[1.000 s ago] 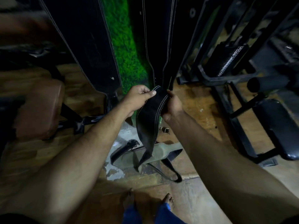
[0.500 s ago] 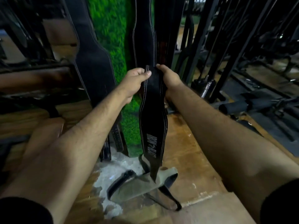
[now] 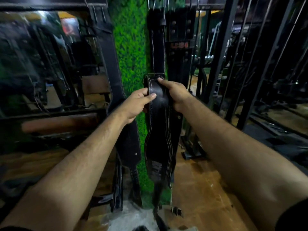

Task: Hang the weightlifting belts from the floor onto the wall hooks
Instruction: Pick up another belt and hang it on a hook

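A black leather weightlifting belt (image 3: 158,130) with white stitching hangs down between my hands, its upper end at chest height in front of the green wall. My left hand (image 3: 138,104) grips its left edge, thumb across the front. My right hand (image 3: 175,94) holds its right edge, with a finger up at the belt's top end. Behind it, other black belts (image 3: 157,47) hang from metal hooks (image 3: 153,4) at the top of the wall. A wide black belt (image 3: 116,80) hangs to the left. A further belt end (image 3: 160,220) lies on the floor below.
The green artificial-grass wall strip (image 3: 131,47) runs up the middle. A mirror (image 3: 50,64) fills the left side. Black gym machine frames and cables (image 3: 250,64) stand to the right. The wooden floor (image 3: 200,189) shows below, with a metal buckle (image 3: 175,210) lying on it.
Both hands have lifted the belt higher toward the hooks, and my view has tilted up. The belt's lower end has risen off the pile on the floor.
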Motion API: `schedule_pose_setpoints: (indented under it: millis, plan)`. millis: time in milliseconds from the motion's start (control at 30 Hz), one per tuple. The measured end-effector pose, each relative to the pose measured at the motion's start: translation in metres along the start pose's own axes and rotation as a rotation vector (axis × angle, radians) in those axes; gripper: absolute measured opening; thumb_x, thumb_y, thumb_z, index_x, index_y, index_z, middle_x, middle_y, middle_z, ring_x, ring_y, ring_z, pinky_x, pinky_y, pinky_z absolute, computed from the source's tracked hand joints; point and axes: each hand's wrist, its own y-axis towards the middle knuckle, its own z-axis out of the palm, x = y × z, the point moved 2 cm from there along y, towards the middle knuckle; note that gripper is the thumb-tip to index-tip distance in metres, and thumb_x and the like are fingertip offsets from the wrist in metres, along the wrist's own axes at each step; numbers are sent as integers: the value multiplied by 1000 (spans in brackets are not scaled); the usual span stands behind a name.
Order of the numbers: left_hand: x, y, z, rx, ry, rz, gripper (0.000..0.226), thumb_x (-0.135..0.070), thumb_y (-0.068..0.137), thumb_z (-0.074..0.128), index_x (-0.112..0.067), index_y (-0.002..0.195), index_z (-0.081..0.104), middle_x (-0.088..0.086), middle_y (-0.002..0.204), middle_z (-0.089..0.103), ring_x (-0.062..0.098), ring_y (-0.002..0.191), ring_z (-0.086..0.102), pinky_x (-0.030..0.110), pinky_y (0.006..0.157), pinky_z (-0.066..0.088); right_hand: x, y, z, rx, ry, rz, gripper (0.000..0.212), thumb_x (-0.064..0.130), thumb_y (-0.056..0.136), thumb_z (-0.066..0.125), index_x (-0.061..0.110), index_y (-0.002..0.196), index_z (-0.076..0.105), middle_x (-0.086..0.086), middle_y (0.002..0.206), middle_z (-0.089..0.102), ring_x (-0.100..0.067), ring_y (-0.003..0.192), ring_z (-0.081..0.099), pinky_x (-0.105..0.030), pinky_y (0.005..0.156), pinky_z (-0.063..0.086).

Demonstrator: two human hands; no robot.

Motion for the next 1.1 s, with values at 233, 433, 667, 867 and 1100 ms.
schedule_pose_setpoints:
  millis: [233, 433, 667, 867, 1100]
  plan:
    - [-31, -4, -5, -131, 277, -8, 20, -23, 104, 52, -14, 87, 58, 4, 79, 61, 5, 66, 60, 19, 58, 46, 29, 1, 18, 74, 37, -221, 17, 9, 95, 66, 13, 79, 63, -11, 81, 68, -20, 64, 65, -30, 61, 57]
    - [-52, 7, 6, -409, 238, 142, 43, -23, 105, 50, -24, 66, 33, -15, 44, 36, 0, 40, 31, 23, 48, 27, 55, 3, 31, 125, -117, -450, 3, 21, 93, 69, 19, 90, 68, -6, 92, 73, -23, 88, 69, -44, 82, 58]
    - [-85, 17, -3, -507, 111, 206, 42, -28, 103, 53, -23, 64, 39, -16, 41, 41, -2, 38, 35, 21, 45, 31, 71, 10, 57, 91, -49, -466, 20, 22, 98, 64, 4, 105, 69, -13, 94, 73, -27, 87, 70, -47, 85, 59]
    - [-74, 22, -24, -500, 35, 322, 42, -20, 96, 66, -11, 63, 42, -4, 56, 44, 8, 55, 38, 28, 57, 33, 104, 24, 87, 124, 58, -626, 8, 14, 100, 59, 12, 97, 66, -11, 95, 71, -22, 89, 68, -37, 83, 57]
    - [35, 12, -52, -289, 41, -109, 98, -76, 59, 78, -5, 125, 63, 15, 125, 70, 30, 114, 68, 53, 101, 53, 100, 57, 109, -29, 32, -705, 6, 14, 98, 63, 12, 98, 68, 3, 85, 74, -10, 80, 69, -32, 78, 57]
